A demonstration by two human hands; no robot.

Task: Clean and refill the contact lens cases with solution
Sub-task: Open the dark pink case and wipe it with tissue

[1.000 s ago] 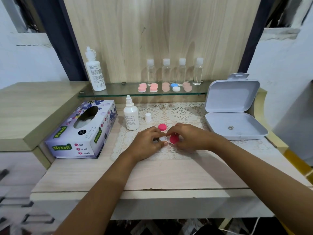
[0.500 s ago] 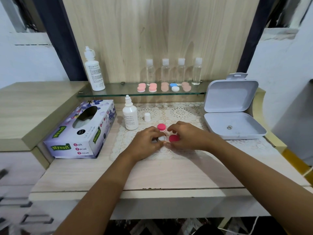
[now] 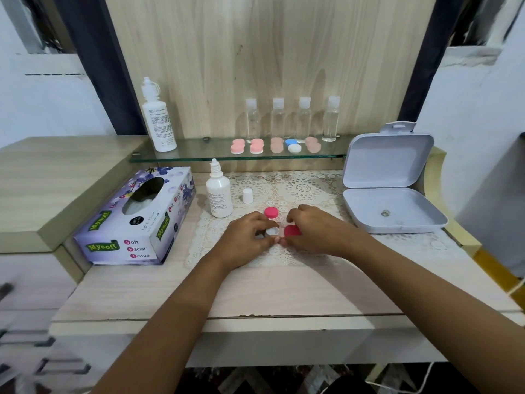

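Note:
A contact lens case lies on the lace mat (image 3: 306, 191) between my hands. Its open white well (image 3: 272, 231) sits under the fingertips of my left hand (image 3: 247, 240). My right hand (image 3: 315, 230) grips the dark pink cap (image 3: 292, 231) on the case's other well. A second pink cap (image 3: 271, 212) lies loose just behind. A small solution bottle (image 3: 219, 194) stands uncapped to the left, its white cap (image 3: 247, 195) beside it.
A tissue box (image 3: 136, 220) lies at the left. An open white box (image 3: 392, 194) sits at the right. On the glass shelf (image 3: 199, 155) stand a larger bottle (image 3: 159, 118), several clear bottles (image 3: 304, 118) and several lens cases (image 3: 257, 146).
Both hands stay on the case; my right hand's fingers have shifted slightly around the dark pink cap. Nothing else has moved.

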